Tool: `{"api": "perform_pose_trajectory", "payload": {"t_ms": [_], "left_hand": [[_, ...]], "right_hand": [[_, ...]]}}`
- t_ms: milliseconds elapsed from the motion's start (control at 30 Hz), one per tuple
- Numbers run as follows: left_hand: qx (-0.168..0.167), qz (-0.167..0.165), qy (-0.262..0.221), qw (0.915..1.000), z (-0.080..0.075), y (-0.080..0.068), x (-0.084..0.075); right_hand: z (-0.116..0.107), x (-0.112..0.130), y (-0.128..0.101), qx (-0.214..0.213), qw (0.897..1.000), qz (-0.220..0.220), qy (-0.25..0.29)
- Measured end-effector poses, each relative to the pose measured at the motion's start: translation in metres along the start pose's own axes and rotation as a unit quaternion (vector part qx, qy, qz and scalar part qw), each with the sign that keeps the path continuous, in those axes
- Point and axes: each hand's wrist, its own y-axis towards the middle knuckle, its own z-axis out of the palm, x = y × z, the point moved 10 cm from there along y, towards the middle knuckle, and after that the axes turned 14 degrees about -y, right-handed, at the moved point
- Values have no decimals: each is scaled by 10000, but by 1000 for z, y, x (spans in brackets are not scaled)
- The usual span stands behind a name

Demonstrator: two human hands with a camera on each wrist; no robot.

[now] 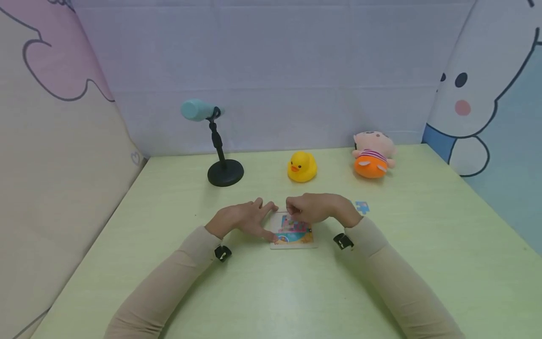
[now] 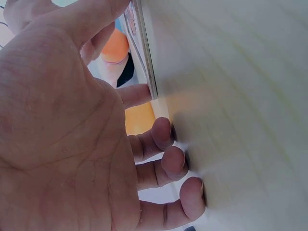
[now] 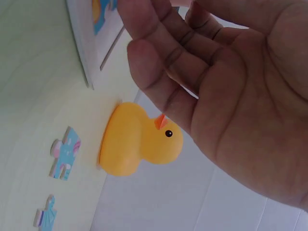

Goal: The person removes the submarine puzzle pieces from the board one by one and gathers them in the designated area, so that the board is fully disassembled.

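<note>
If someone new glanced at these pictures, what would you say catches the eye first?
Probably the two hands meeting at mid-table over a small colourful jigsaw puzzle board: the left hand rests its fingers at the board's left edge, and the right hand hovers curled above it. Behind them sit a bright yellow rubber duck and an orange plush pig to its right.

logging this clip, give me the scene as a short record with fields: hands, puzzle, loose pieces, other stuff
left hand: fingers spread, resting at the puzzle board's left edge
right hand: fingers bent over the board
puzzle board: flat on the green table, mostly filled
loose pieces: two, right of the board
other: rubber duck, plush toy, microphone stand
</note>
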Motion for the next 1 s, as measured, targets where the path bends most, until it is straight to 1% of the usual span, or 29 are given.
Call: {"api": "perform_pose_trajectory", "payload": {"t_ms": [100, 267, 400, 567, 700, 800, 1000], "left_hand": [[-3, 0, -62, 10000, 1, 1, 1], [-45, -21, 2, 10000, 1, 2, 1], [-46, -42, -29, 10000, 0, 2, 1], [15, -139, -144, 9998, 5, 6, 5], [-11, -188, -93, 9998, 7, 9, 8], [-49, -130, -136, 9998, 5, 7, 6], [-13, -18, -160, 9999, 3, 2, 1]], "right_hand": [[-5, -4, -5, -43, 10000, -34, -79], [-11, -15, -12, -90, 9998, -65, -168], [-15, -25, -19, -149, 9999, -27, -8], [-17, -37, -26, -185, 9995, 12, 260], [-17, -50, -29, -166, 9990, 183, 363], [-17, -58, -32, -143, 9986, 257, 447], [-11, -71, -38, 37, 9973, 235, 689]]}}
